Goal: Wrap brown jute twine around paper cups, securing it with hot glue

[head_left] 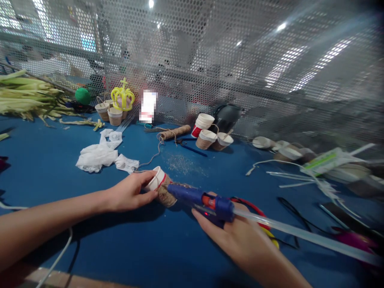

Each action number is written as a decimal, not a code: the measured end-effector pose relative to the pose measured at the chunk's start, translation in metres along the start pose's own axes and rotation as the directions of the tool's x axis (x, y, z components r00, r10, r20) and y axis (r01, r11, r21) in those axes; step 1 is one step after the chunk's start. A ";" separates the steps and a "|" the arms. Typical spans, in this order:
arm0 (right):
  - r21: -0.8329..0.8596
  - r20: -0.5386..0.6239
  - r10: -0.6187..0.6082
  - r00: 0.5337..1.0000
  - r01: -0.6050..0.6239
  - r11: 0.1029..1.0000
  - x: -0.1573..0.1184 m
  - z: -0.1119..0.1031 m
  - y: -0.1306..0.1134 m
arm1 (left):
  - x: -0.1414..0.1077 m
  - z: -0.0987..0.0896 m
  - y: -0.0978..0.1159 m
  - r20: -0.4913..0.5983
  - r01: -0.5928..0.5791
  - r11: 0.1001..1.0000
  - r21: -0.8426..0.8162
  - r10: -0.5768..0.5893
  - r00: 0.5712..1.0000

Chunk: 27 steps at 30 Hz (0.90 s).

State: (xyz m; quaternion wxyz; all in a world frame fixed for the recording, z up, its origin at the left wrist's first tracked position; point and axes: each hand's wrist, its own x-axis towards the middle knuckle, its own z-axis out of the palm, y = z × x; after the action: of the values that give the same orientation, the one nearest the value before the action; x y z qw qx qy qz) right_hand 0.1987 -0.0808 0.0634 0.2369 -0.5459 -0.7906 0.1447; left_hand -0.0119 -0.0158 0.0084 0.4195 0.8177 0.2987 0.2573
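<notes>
My left hand (132, 191) grips a small paper cup (164, 192) by its rim end. The cup lies tilted, with a white inside, a red band and brown twine wound round its lower part. My right hand (237, 232) is wrapped round a blue glue gun (199, 199), whose nozzle points left at the twine on the cup. A long clear glue stick (285, 229) sticks out of the gun's back end. From the cup a strand of twine runs up to a twine roll (175, 132).
Crumpled white tissue (97, 156) lies behind my left hand. Blue-handled pliers (193, 149), wrapped cups (206, 139) and a yellow crown (123, 97) stand farther back, before a perforated metal screen (180, 52). Husks (27, 96) are at left; glue sticks (291, 176) and cables at right.
</notes>
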 end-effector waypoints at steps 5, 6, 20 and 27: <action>-0.045 -0.027 0.038 0.999 -0.039 0.998 0.000 0.001 0.004 | 0.000 0.000 0.000 0.011 -0.011 1.000 0.008 0.010 1.000; -0.045 -0.027 0.042 0.999 -0.043 0.998 0.000 0.001 0.005 | 0.000 0.000 -0.001 0.012 -0.013 1.000 0.011 0.013 1.000; -0.221 -0.035 -0.103 0.994 0.093 0.971 -0.005 0.005 0.012 | 0.000 -0.002 -0.002 0.036 -0.044 0.998 0.033 0.043 0.998; -0.448 0.006 -0.314 0.949 0.284 0.848 -0.007 0.003 0.021 | 0.001 -0.005 0.001 0.064 -0.037 0.998 0.060 0.033 0.997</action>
State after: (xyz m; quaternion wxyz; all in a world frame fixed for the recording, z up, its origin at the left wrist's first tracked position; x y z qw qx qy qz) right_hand 0.2162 -0.0799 0.0493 0.1523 -0.4601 -0.8694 -0.0965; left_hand -0.0145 -0.0127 0.0118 0.3988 0.8429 0.2790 0.2296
